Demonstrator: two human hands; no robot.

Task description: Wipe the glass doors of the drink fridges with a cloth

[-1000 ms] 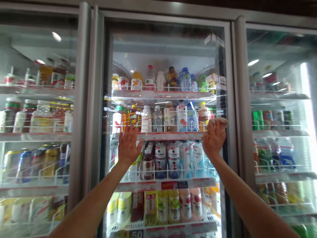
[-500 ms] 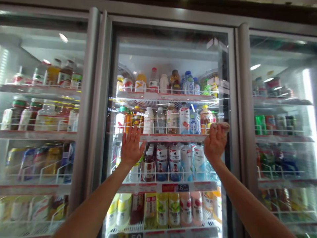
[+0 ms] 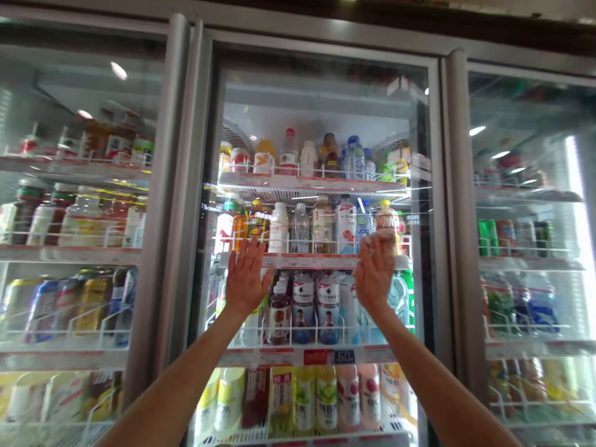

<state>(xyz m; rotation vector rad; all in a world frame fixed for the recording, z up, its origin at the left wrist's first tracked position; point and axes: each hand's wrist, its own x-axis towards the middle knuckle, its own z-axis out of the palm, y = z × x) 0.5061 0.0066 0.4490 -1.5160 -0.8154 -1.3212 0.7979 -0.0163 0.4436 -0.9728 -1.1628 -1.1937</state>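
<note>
The glass door (image 3: 298, 81) of the middle drinks fridge stands upright in front of me. My left hand (image 3: 246, 276) lies flat against the glass at its left side, fingers spread, holding nothing. Farther right on the same pane, my right hand (image 3: 375, 273) presses a thin, pale cloth (image 3: 379, 239) to the door. The cloth shows only at the fingertips and is partly blurred; the palm side is hidden. Behind the glass, several bottles (image 3: 303, 304) stand on shelves.
Metal door frames (image 3: 174, 186) divide this fridge from a left glass-fronted section (image 3: 69, 93) and a right one (image 3: 521, 118). Wire shelves inside hold several rows of bottles and cans. A shelf edge (image 3: 279, 357) carries price labels.
My right hand has slid left across the glass with the cloth, closer to my left hand. The left hand stays in nearly the same place.
</note>
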